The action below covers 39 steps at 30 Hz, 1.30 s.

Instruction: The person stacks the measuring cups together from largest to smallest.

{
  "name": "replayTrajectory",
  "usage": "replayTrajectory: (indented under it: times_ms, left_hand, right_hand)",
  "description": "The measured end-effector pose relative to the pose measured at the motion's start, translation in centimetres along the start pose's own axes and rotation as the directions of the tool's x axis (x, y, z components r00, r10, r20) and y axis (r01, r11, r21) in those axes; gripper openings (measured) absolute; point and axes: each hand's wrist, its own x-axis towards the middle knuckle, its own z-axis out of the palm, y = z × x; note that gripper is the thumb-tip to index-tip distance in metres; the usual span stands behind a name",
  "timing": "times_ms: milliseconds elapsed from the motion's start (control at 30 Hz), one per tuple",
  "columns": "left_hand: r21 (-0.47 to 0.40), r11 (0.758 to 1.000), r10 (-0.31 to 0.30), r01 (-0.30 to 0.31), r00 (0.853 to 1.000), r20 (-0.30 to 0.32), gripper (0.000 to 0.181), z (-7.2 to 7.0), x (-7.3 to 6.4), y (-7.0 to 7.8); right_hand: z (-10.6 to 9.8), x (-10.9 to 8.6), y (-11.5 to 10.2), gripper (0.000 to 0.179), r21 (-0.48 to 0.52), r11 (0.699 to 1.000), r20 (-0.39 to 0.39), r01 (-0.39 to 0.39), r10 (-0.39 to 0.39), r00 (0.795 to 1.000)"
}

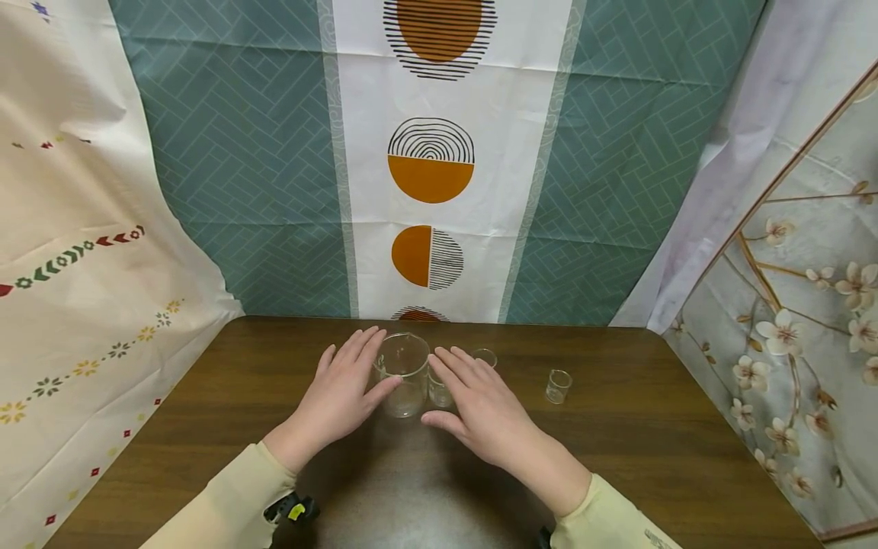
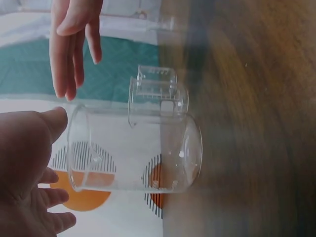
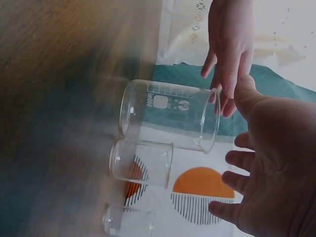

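Note:
A large clear glass beaker (image 1: 406, 402) stands upright on the table between my hands. My left hand (image 1: 346, 385) is at its left side, fingers straight and thumb overlapping the rim in the head view. In the left wrist view the left hand (image 2: 27, 158) is right by the beaker's mouth with nothing in its grasp. To the right, a medium beaker (image 3: 143, 160) stands close beside the large one. My right hand (image 1: 483, 404) is spread above and in front of it, fingers extended, holding nothing. A third beaker (image 1: 485, 355) is mostly hidden behind the right hand.
A small beaker (image 1: 559, 387) stands apart on the right of the brown wooden table (image 1: 617, 457). Behind the table hangs a teal and white patterned cloth (image 1: 274, 191). Cream cloth (image 1: 89, 305) hangs on the left, floral cloth (image 1: 789, 381) on the right.

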Motion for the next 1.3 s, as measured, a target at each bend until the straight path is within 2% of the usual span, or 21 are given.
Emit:
replayTrajectory:
  times_ms: [233,400,767,1033,1300]
  left_hand:
    - [-0.037,0.998,-0.043,0.045,0.997,0.070,0.083,0.2,0.5,-0.4]
    - [-0.037,0.998,-0.048,0.051,0.996,0.076,0.084,0.2,0.5,-0.4]
    - [-0.037,0.999,-0.033,0.035,0.999,0.038,0.083,0.0,-0.7,0.0]
    - [0.017,1.000,0.018,-0.018,1.000,-0.013,0.085,-0.4,-2.0,1.0]
    - [0.004,0.998,0.070,-0.070,0.997,-0.032,0.086,-0.5,-2.8,2.0]
  right_hand:
    - [0.4,0.7,-0.3,0.084,-0.002,1.000,0.072,0.006,-0.006,0.997]
    - [0.4,0.9,-0.3,0.081,-0.007,1.000,0.119,-0.003,0.004,0.993]
    - [0.1,0.6,-0.7,0.079,0.036,0.999,0.158,-0.012,0.006,0.987]
    - [-0.3,-0.2,-1.1,0.077,0.032,0.999,0.155,0.030,-0.035,0.987]
    - [-1.4,-1.7,-1.3,0.075,0.041,0.999,0.136,0.030,-0.035,0.990]
